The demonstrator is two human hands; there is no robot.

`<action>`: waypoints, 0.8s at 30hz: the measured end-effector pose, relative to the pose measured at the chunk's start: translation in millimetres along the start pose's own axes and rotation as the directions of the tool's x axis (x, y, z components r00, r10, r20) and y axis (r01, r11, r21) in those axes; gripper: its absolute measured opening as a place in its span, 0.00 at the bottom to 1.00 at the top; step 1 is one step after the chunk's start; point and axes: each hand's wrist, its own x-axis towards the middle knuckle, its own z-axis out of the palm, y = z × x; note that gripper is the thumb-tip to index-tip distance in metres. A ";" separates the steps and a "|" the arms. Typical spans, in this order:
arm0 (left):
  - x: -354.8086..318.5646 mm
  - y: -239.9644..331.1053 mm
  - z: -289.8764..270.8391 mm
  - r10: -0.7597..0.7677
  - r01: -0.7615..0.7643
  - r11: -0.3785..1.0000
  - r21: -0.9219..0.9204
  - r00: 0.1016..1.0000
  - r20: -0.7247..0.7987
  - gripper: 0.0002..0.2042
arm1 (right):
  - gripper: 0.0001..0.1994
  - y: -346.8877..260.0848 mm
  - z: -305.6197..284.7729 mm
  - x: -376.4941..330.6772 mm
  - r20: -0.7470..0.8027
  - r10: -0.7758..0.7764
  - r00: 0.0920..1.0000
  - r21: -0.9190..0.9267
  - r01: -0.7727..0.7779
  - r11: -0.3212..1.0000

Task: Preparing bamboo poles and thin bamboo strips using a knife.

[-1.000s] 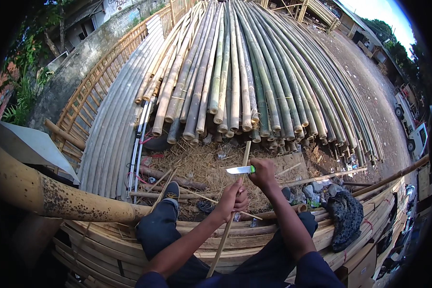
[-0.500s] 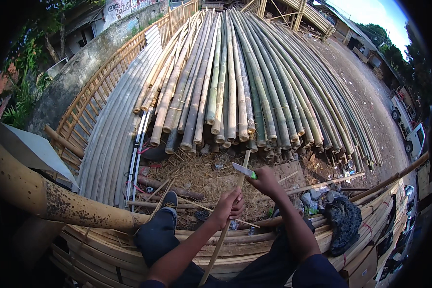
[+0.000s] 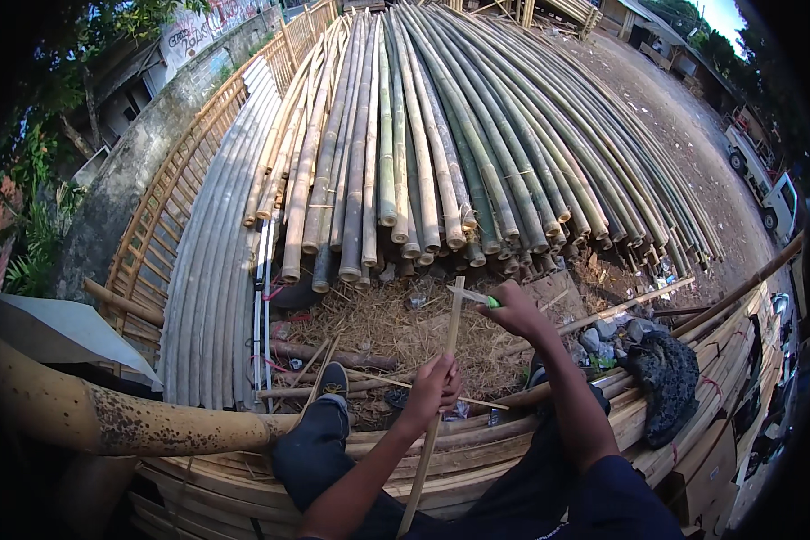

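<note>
My left hand [image 3: 434, 389] is closed round a long, pale bamboo strip [image 3: 423, 463], which stands tilted and runs from my lap up past my fist. In my right hand [image 3: 516, 310] is a knife [image 3: 471, 295] with a green handle, gripped in a closed fist. The blade points left and lies at the strip's upper end, near its tip. Whether the edge bites into the bamboo cannot be made out.
A large stack of bamboo poles [image 3: 396, 162] spreads ahead, cut ends toward me. A thick bamboo pole [image 3: 153, 418] juts in at left, beside corrugated sheets [image 3: 216, 270]. Split bamboo [image 3: 477, 459] lies under my legs. A dark cloth [image 3: 664, 382] rests at right; straw covers the ground.
The knife has moved up the strip toward its top end, and my right hand has shifted up and right. My left hand keeps its hold. The whole view has tilted slightly.
</note>
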 end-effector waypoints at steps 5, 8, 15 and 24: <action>-7.3 -7.2 8.5 0.075 -0.068 0.989 0.134 0.996 -0.041 0.17 | 0.14 7.1 31.7 2.7 -0.067 -0.078 0.995 -0.140 0.068 0.988; -31.9 -36.8 45.8 0.069 -0.117 0.931 0.346 0.987 0.147 0.16 | 0.15 59.2 -6.4 18.2 -0.426 0.380 0.821 -0.077 -0.452 0.889; -6.0 -8.1 10.2 -0.056 0.057 0.994 0.092 0.998 -0.020 0.17 | 0.16 24.3 -12.0 1.8 -0.241 0.122 0.963 0.152 -0.087 0.985; -0.7 -16.5 7.0 -0.099 0.211 0.890 -0.404 0.955 0.280 0.20 | 0.10 -6.0 31.9 -9.9 -0.080 -0.374 0.924 -0.067 0.369 0.927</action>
